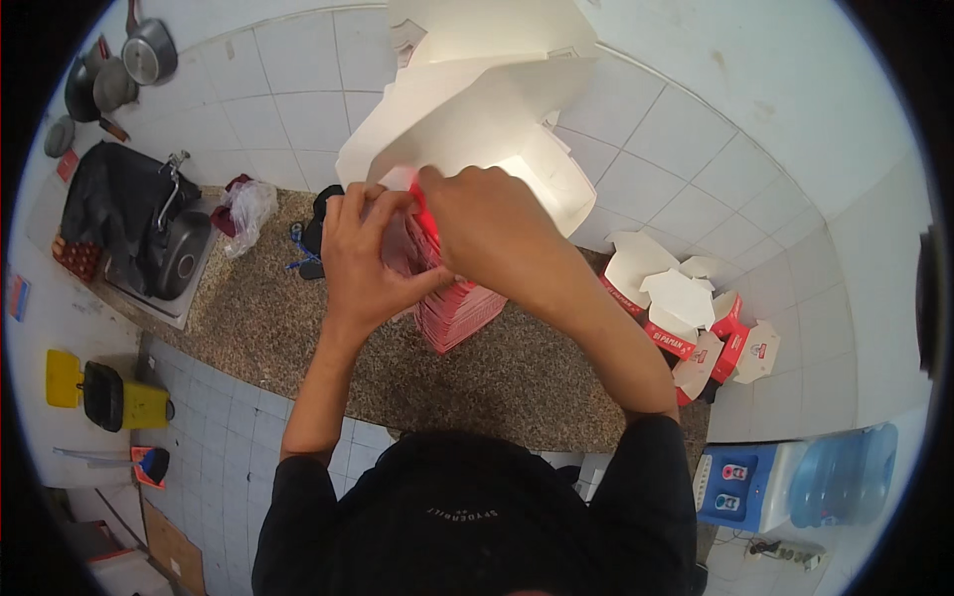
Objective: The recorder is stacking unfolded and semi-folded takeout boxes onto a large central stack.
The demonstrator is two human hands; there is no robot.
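Note:
A red and white paperboard box is between my two hands, above a stack of flat red box blanks on the speckled stone counter. My left hand grips the box's left side, thumb stretched towards the right. My right hand is curled at its right edge, slightly blurred, its fingertips hidden under the knuckles. Behind the hands, large open white paperboard boxes are piled against the tiled wall.
Several folded red and white boxes are heaped at the counter's right end. To the left are black and blue items, a plastic bag and a steel sink. A water dispenser stands at lower right.

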